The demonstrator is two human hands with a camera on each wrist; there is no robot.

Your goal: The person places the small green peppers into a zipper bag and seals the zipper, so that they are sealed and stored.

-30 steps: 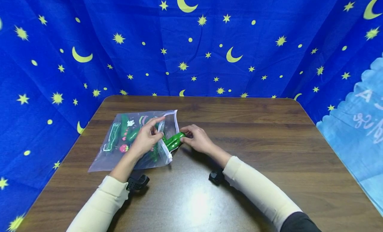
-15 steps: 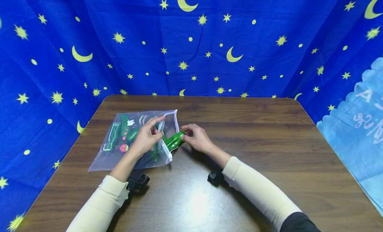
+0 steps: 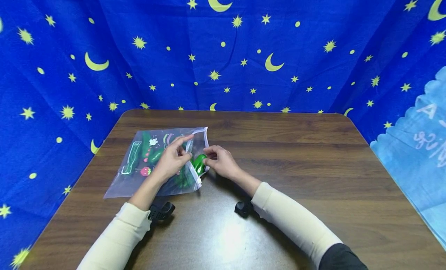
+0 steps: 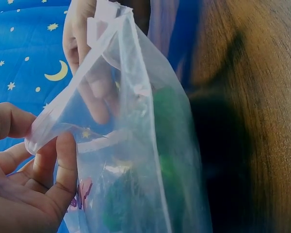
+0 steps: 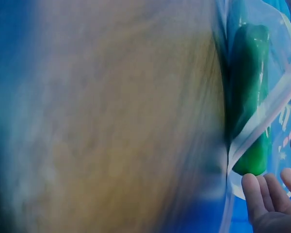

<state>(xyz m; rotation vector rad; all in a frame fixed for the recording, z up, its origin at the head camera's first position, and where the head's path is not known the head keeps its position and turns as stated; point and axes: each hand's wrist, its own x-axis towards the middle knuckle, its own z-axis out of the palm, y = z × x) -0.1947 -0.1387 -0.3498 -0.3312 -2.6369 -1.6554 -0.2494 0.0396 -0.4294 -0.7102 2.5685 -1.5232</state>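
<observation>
A clear zip bag (image 3: 122, 186) with a printed strawberry and rabbit lies on the left of the table, its mouth facing right. My left hand (image 3: 170, 161) pinches the upper lip of the mouth between thumb and fingers, holding it raised. At the mouth is a glossy green, long, vegetable-like piece (image 3: 199, 164); its exact kind is unclear. In the right wrist view most of this green piece (image 5: 252, 77) lies inside the bag. My right hand (image 3: 223, 162) touches its outer end with extended fingertips. Other green shapes inside are blurred by the plastic.
The brown wooden table (image 3: 296, 153) extends to the right of the bag. A blue curtain (image 3: 244, 37) with stars and moons hangs behind it. Black wrist devices (image 3: 162, 212) sit under both forearms, close above the tabletop.
My right hand has moved left with the green piece, which has slid further into the bag. My left hand has kept its hold on the bag's lip.
</observation>
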